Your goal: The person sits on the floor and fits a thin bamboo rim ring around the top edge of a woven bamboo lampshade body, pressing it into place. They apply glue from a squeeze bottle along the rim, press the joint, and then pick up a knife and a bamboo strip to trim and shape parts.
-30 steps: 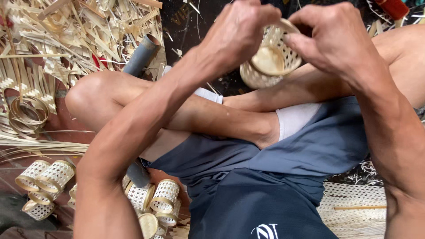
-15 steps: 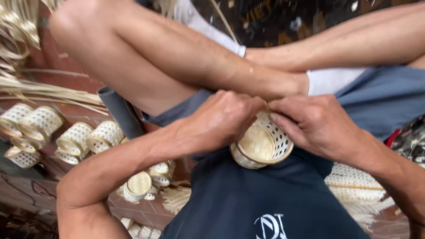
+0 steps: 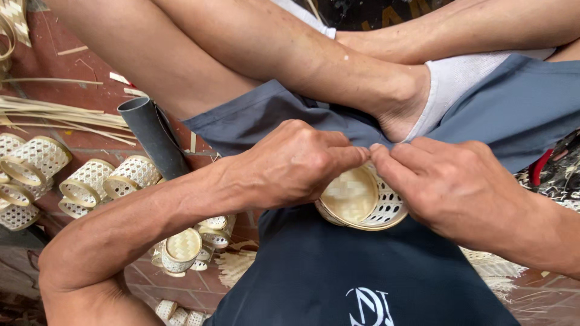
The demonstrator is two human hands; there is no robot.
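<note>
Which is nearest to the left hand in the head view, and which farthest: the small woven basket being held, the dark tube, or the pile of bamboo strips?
From the left hand, nearest first:
1. The small woven basket, touching the hand, just to its right in the picture.
2. The dark tube, on the floor towards the picture's left.
3. The bamboo strips, beyond the tube, near the picture's left edge.

A reddish tiled floor (image 3: 90, 139) carries small woven baskets (image 3: 90, 181), bamboo strips (image 3: 54, 115) and a dark pipe (image 3: 154, 136).

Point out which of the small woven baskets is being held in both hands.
The woven basket at the lap, pinched between the left hand and right hand. The other baskets lie untouched on the floor.
</note>
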